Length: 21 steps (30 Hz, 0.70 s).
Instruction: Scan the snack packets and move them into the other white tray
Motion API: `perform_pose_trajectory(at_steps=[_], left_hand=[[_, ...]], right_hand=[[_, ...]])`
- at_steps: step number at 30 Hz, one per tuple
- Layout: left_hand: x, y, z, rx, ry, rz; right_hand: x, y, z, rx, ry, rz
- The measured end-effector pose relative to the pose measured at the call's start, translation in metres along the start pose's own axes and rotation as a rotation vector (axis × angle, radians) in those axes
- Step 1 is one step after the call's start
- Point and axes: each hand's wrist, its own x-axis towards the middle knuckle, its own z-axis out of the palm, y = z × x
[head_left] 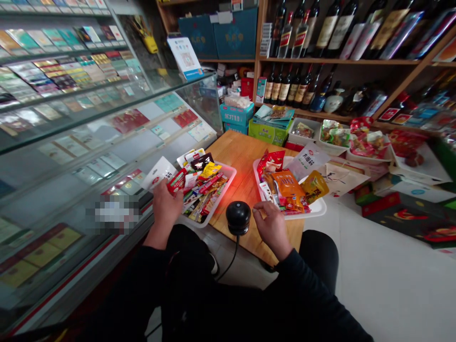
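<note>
My left hand (166, 207) is closed at the near left corner of the left white plastic basket (229, 186), its fingers on a white snack packet (156, 170) that leans over the rim. A red packet (176, 182) touches the same fingers; whether it is gripped too is unclear. Many small snack packets (204, 194) fill this basket. My right hand (273, 228) hovers by the near edge of the right white basket (317, 209), fingers curled together with nothing visible in them. In that basket lie an orange packet (288, 183), a yellow packet (315, 186) and a large white packet (308, 160).
Between the baskets, a black round corded device (238, 217) is at the near edge of the wooden table (237, 152); reddish light falls behind it. A glass display counter (107, 114) runs along the left. Bottle shelves (342, 61) and snack trays (335, 147) stand behind.
</note>
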Motion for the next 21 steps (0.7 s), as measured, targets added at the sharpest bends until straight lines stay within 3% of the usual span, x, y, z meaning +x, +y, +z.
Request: perform_pose_trajectory(at_steps=[5, 11, 16, 21], left_hand=[[0.004, -0.019, 0.007, 0.030, -0.094, -0.094], [0.004, -0.027, 0.013, 0.224, -0.244, -0.091], [0.002, -0.023, -0.001, 0.177, -0.127, -0.065], [0.004, -0.012, -0.034, 0.087, 0.048, -0.055]], right_hand=[[-0.001, -0.009, 0.009, -0.001, -0.016, -0.014], [0.004, -0.023, 0.014, 0.011, -0.057, -0.062], [0.016, -0.037, 0.020, 0.014, -0.084, -0.104], [0.028, -0.055, 0.030, 0.043, -0.138, -0.141]])
